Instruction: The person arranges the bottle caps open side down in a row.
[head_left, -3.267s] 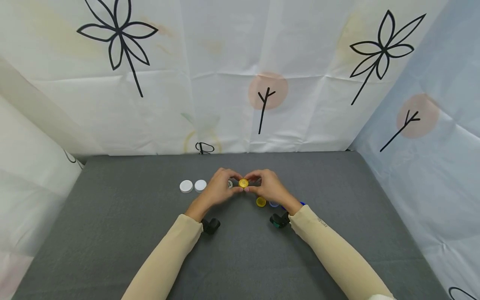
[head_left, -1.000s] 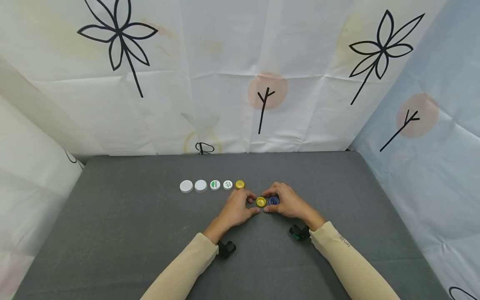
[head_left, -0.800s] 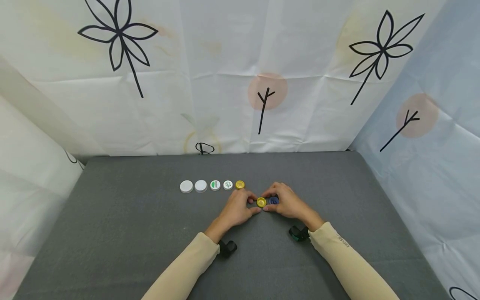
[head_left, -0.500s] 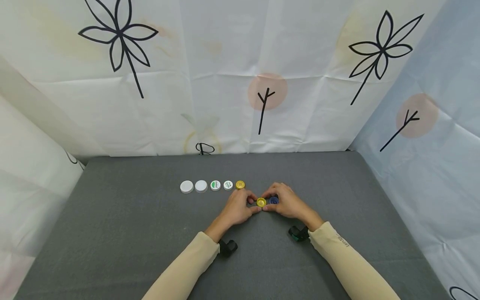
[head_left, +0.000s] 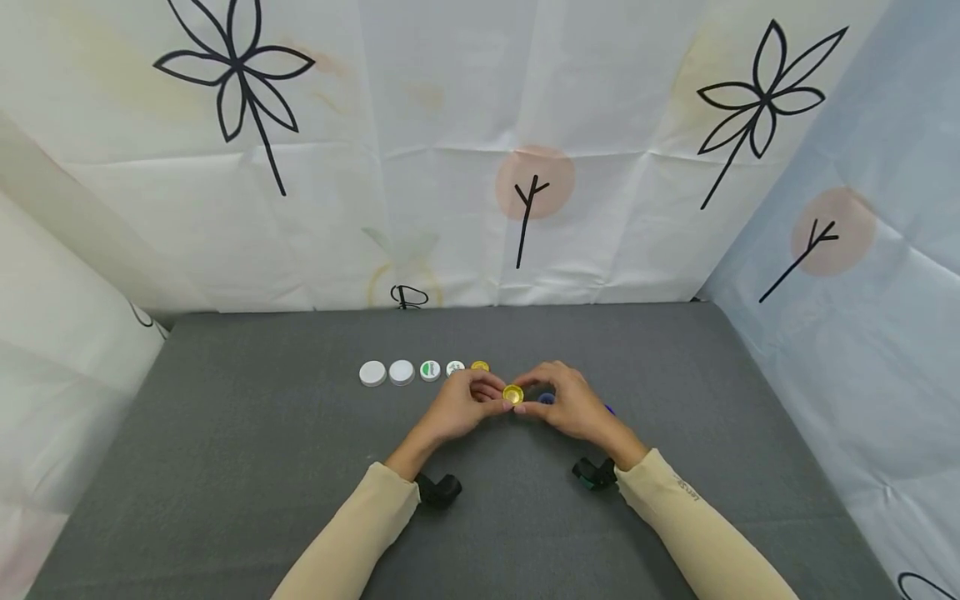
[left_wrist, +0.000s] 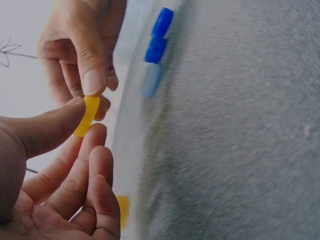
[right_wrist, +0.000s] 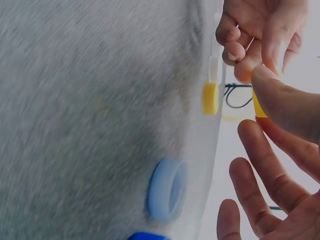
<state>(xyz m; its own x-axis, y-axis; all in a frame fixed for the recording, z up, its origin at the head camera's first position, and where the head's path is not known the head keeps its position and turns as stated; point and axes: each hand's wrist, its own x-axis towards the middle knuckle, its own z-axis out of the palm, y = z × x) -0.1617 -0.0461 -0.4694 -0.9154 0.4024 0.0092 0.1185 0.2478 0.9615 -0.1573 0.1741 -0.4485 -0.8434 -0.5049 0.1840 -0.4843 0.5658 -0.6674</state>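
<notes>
Between my two hands a yellow bottle cap (head_left: pixel 513 394) is held up off the table, its hollow side showing in the head view. My left hand (head_left: pixel 459 405) pinches its left side with thumb and fingers; my right hand (head_left: pixel 568 403) pinches the right side. In the left wrist view the cap (left_wrist: pixel 89 117) stands edge-on between the thumbs and fingertips. Below my right hand lies a light blue cap (right_wrist: pixel 167 190), partly covered in the head view. Another yellow cap (head_left: pixel 480 365) lies just beyond my left fingers.
A row on the grey table (head_left: pixel 300 433) holds two plain white caps (head_left: pixel 387 372), a white-and-green cap (head_left: pixel 430 370) and a white printed cap (head_left: pixel 455 367). Two dark blue caps (left_wrist: pixel 159 36) lie beyond the light blue one. Patterned white cloth (head_left: pixel 435 167) hangs behind.
Earlier, both hands placed a yellow cap at the row's right end and moved to the second one. Since half a second ago, they have lifted that cap slightly up and left.
</notes>
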